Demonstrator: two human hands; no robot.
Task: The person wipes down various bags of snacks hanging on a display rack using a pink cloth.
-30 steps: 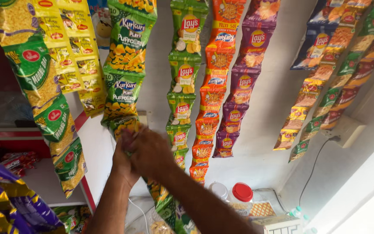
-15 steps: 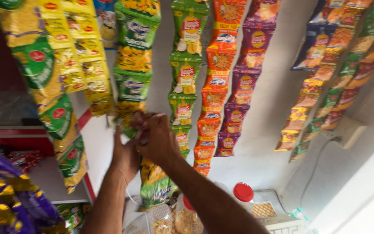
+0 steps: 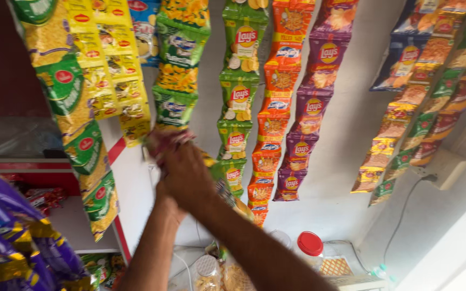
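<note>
Both arms reach up from below, hands meeting at the bottom of a hanging green snack strip point(image 3: 175, 81). The right hand point(image 3: 187, 175) is in front, back toward the camera, its grip curled on the strip's lowest packet; the left hand point(image 3: 160, 143), behind it, is blurred, so its grip cannot be told. Below the strip, a red-lidded jar point(image 3: 309, 250) holds pale contents.
</note>
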